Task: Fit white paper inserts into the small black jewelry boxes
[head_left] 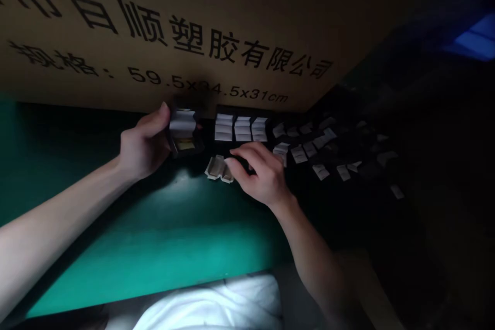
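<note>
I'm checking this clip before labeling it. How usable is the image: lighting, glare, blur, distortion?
In the head view, light pools on the green mat below the hands, while deep shadow dims the paper pieces at right. A blue glow sits top right, the carton print looks slanted and stretched, and the left hand and right hand stay reasonably sharp.

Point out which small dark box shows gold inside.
The box in the left hand. Gold shows below its white paper; the three boxes in the row beside it show only white.
</note>
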`<state>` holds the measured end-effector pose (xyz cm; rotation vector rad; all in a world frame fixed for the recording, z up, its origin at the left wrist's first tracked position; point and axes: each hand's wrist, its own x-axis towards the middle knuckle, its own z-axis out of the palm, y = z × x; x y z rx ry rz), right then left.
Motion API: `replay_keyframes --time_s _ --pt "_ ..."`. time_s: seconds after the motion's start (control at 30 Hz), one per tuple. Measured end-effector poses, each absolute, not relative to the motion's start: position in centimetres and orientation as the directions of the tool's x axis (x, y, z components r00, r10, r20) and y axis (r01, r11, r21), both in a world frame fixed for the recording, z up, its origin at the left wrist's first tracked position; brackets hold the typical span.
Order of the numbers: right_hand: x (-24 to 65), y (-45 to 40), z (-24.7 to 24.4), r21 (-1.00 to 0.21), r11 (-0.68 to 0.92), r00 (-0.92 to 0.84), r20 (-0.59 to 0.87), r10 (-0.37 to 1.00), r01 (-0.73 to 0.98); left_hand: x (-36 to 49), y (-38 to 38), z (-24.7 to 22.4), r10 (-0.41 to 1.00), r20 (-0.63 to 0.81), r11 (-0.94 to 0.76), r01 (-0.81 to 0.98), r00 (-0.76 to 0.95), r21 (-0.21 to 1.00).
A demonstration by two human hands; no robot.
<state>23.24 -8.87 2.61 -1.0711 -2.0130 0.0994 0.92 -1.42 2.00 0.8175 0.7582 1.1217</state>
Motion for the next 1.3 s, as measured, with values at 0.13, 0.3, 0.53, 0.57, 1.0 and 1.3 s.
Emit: replay_keyframes --time_s 0.13,0.3,0.53,0.57,1.0,1.3 --pt "23.6 -8.7 2.5 -0.397 0.602 -0.429 0.443 0.787 0.693 1.0 -1.4 2.0 0.958 -0.166 0.256 -0.436 0.234 0.863" --pt "23.1 -9.1 2.3 -0.418 0.536 -0.510 0.183 0.841 0.733 1.1 -1.3 1.4 0.963 -0.164 0.240 -0.406 0.214 0.882" --pt "23.0 -9.0 1.9 -0.593 0.480 -0.450 0.212 0.867 0.646 1.0 -1.0 1.1 0.967 -0.136 0.215 -0.402 0.216 0.890" --pt "23.0 -9.0 2.0 -0.626 0.474 -0.437 0.227 0.870 0.619 1.0 -1.0 1.0 0.966 -0.132 0.215 -0.403 0.224 0.889" --pt "22.9 -8.9 2.9 -0.836 0.444 -0.095 0.438 0.894 0.323 0.7 -1.7 0.5 0.886 -0.063 0.227 -0.313 0.459 0.922" --pt "22.1 -9.0 2.3 -0.815 0.434 -0.110 0.426 0.898 0.384 0.9 -2.5 0.8 0.836 0.005 0.110 -0.176 0.549 0.978"
